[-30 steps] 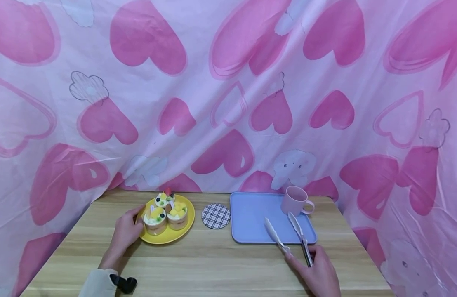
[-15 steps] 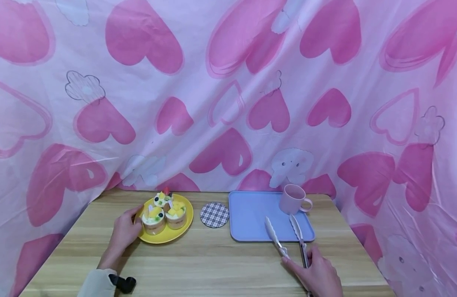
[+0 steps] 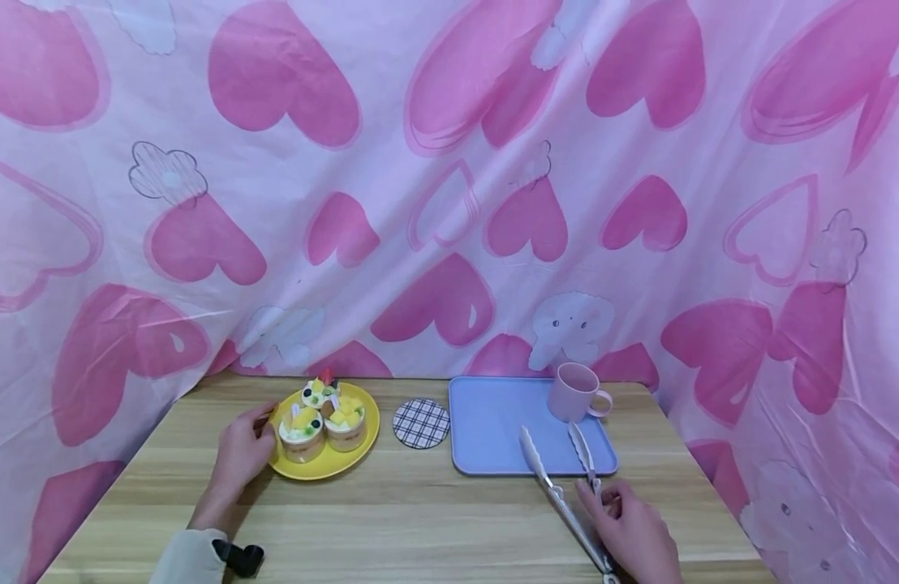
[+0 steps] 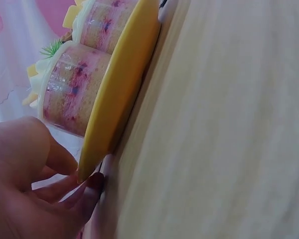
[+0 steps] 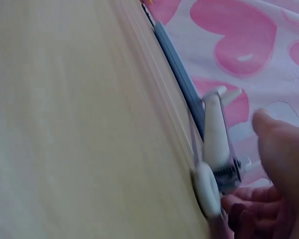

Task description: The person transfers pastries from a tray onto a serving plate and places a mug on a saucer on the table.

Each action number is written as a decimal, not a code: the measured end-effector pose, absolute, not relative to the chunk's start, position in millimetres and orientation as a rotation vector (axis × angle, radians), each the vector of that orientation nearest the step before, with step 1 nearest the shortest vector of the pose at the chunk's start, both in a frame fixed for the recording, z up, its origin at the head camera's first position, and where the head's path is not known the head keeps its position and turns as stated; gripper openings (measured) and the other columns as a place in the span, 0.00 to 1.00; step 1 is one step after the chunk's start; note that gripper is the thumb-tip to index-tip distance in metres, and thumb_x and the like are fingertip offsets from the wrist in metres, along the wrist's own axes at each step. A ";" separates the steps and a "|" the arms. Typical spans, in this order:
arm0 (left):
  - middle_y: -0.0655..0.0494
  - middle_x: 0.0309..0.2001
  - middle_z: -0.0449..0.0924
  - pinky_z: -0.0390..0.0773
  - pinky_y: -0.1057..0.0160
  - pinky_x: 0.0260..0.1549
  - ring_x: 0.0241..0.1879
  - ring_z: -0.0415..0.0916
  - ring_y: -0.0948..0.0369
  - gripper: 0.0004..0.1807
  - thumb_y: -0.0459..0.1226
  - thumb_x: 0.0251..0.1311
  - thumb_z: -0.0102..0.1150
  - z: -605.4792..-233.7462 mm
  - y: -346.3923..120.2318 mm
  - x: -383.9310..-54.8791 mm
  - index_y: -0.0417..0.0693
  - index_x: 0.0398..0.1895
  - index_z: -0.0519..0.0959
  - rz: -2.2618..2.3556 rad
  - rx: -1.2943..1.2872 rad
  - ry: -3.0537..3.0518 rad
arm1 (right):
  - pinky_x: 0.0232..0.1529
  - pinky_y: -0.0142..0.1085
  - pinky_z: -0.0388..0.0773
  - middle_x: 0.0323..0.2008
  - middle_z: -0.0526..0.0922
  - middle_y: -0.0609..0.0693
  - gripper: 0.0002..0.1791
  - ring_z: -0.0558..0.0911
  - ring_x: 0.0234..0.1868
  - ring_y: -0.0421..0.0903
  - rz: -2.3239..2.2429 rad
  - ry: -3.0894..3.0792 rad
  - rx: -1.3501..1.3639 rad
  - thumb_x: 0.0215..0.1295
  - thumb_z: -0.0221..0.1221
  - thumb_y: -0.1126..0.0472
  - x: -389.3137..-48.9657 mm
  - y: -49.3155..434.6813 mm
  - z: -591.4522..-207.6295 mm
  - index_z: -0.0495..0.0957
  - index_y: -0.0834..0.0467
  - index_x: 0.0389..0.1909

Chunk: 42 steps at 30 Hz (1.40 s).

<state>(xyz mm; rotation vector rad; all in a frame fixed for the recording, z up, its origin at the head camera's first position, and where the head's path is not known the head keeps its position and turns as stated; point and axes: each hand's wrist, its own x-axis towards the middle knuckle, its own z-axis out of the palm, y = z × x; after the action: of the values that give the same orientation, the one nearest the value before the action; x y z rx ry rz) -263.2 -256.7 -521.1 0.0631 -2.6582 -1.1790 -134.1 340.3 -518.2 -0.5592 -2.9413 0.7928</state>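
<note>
My left hand (image 3: pixel 241 450) pinches the left rim of the yellow plate (image 3: pixel 372 422). In the left wrist view the thumb lies above the rim and fingertips below. Three dessert cups with fruit toppings, one of them a layered cup (image 4: pixel 74 94), stand on the plate. Metal tongs (image 3: pixel 572 515) lie spread, their tips over the blue tray (image 3: pixel 486 426) and their hinge end toward me. My right hand (image 3: pixel 634 527) is beside the tongs' right arm. In the right wrist view its thumb (image 5: pixel 284 134) stands clear of the tongs, with the other fingers loosely curled close to them.
A pink mug (image 3: pixel 574 393) stands at the tray's back right corner. Between plate and tray lies a round plaid coaster (image 3: pixel 420 423). A heart-patterned curtain (image 3: pixel 435 203) hangs behind the wooden table (image 3: pixel 391 527).
The right thumb has come off the tongs' left arm, and the hand has shifted slightly right. The tongs lie more spread out in view. My left hand stays at the plate.
</note>
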 end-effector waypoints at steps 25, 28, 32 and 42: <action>0.43 0.62 0.88 0.83 0.39 0.60 0.61 0.84 0.43 0.18 0.29 0.72 0.62 -461.2 -190.4 -244.9 0.44 0.63 0.85 -1.141 -0.243 -2.302 | 0.32 0.31 0.75 0.35 0.88 0.51 0.22 0.80 0.33 0.41 0.792 -2.626 -0.309 0.78 0.61 0.42 -183.3 389.9 -490.0 0.86 0.57 0.48; 0.46 0.57 0.89 0.87 0.47 0.49 0.52 0.86 0.46 0.19 0.28 0.71 0.64 -458.0 -168.9 -241.7 0.45 0.63 0.85 -1.134 -0.374 -2.321 | 0.34 0.29 0.77 0.39 0.90 0.55 0.19 0.83 0.37 0.43 0.778 -2.577 -0.229 0.77 0.63 0.46 -195.5 396.9 -489.4 0.87 0.59 0.48; 0.47 0.59 0.88 0.90 0.46 0.53 0.56 0.86 0.47 0.21 0.30 0.72 0.64 -459.9 -142.7 -236.6 0.46 0.67 0.83 -1.158 -0.485 -2.426 | 0.41 0.29 0.80 0.52 0.87 0.61 0.23 0.83 0.51 0.55 0.846 -2.581 -0.194 0.79 0.61 0.46 -211.2 402.9 -485.7 0.82 0.62 0.58; 0.45 0.69 0.83 0.85 0.50 0.64 0.69 0.81 0.47 0.26 0.29 0.71 0.63 -473.2 -103.7 -236.7 0.41 0.72 0.78 -1.257 -0.596 -2.550 | 0.64 0.63 0.83 0.68 0.75 0.65 0.38 0.75 0.66 0.63 1.005 -2.653 -0.210 0.84 0.48 0.37 -244.0 402.7 -482.8 0.68 0.63 0.75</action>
<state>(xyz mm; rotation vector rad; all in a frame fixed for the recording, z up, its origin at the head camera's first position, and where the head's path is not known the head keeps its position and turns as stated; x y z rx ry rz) -236.7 -103.7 -473.2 -0.5962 -2.5497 -1.2572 -244.0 402.7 -482.8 -0.2098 -2.6530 1.0046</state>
